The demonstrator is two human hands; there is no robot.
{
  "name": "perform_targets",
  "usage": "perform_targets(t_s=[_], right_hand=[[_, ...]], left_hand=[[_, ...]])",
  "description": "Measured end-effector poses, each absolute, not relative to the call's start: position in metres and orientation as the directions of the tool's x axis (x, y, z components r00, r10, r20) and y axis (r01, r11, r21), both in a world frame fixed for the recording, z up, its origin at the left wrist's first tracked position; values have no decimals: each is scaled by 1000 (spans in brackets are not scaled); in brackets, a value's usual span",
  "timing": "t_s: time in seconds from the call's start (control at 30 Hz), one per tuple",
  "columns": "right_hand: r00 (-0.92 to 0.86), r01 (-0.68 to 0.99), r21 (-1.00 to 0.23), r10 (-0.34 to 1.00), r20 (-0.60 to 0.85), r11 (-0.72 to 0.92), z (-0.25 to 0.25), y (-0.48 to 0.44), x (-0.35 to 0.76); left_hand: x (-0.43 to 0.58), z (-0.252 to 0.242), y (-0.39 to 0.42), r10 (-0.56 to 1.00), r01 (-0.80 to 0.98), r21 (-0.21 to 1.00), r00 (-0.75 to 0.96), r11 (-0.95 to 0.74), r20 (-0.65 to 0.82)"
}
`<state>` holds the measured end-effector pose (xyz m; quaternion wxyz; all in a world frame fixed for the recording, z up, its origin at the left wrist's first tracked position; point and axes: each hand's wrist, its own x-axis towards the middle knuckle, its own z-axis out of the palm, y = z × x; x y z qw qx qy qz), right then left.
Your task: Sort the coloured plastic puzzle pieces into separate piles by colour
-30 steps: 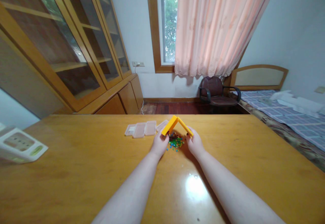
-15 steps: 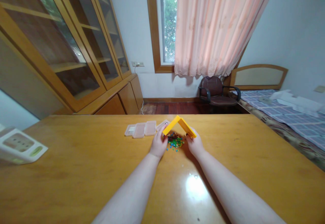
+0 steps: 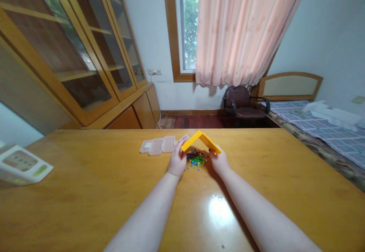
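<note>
Both hands hold a yellow case (image 3: 201, 141) opened like a tent, hinge uppermost, over the middle of the worktop (image 3: 85, 176). The left hand (image 3: 177, 161) has its grip closed on the lower edge of the left panel, and the right hand (image 3: 219, 161) is closed on the lower edge of the right panel, so the case spans left to right between them with its ridge about midway. Directly beneath it, on the worktop and between the two wrists, lies a small heap of coloured beads (image 3: 195, 159) (mostly green and blue), about equally near to either hand. A row of small clear boxes (image 3: 158, 145) sits just left of the left hand. A white device (image 3: 21, 164) rests well apart at the worktop's left edge.
</note>
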<state>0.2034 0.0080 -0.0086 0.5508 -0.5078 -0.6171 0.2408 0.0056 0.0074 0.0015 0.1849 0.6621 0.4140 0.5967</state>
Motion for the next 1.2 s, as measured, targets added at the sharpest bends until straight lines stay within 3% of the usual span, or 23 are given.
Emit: perform_targets(t_s=[0.13,0.23,0.4,0.6,0.77,0.87,0.97,1.07,1.2], right_hand=[[98,434,-793,853,512,427,1,3,204],[39,462,-729,810,585,505,5,0,205],[-158,537,-570,738,656,621,7,-2,207],[-436,653,-356,716,545,668,19,-9,200],[-348,712,-329,719,602,620,19,-12,195],[-207,731,-387,724,658,561,16,-6,202],[-58,783,-438,754,655,441,14,5,220],[-7,857,-406,796,606,317,10,16,240],[16,912,-357,850,526,203,1,25,251]], left_hand=[[9,-1,16,848,114,884,-251,-453,467],[11,0,17,901,3,932,-255,-362,351],[19,8,6,967,-51,966,24,-254,255],[20,22,-10,918,-213,960,314,-181,243],[22,21,-8,862,-338,916,374,-218,343],[20,15,-3,871,-200,927,327,-316,367],[15,10,0,899,143,906,253,-399,356],[10,8,-1,889,461,767,320,-447,326],[13,9,-5,869,631,609,437,-480,232]])
